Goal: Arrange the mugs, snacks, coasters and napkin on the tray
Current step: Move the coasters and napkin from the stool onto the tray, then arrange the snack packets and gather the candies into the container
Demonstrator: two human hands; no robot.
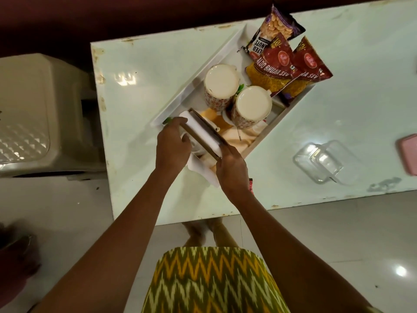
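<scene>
As the hands grip: the left hand (172, 143) curls its fingers over the far end of a white slab (203, 134), and the right hand (231, 168) pinches the near end. Between them they hold it tilted above the near end of the tray (216, 56), not set down.
Held piece: flat and stiff, with a white face and a thin brown edge. It is probably a coaster or a coaster stand, but I cannot tell which.
Under the hands: yellow and orange flat pieces (212, 116) and a cream cloth (234, 136), likely the napkin, lie in the tray's near end, partly hidden.
Mugs: a left mug (221, 85) and a right mug (252, 102), red-patterned with cream tops, stand close together in the tray's middle.
Snacks: a peanut pack (274, 26) and two red sev packs (273, 66) lean at the far end, their tops overhanging the rim.
Done, by my reading: mugs, snacks and cloth are placed.
Left: seating the slab. A scrap of red wrapper (251, 184) beside the right wrist may be a snack outside the tray.
Surface (146, 64): pale and glossy, also carrying a clear box (325, 161), well apart from the tray.
</scene>
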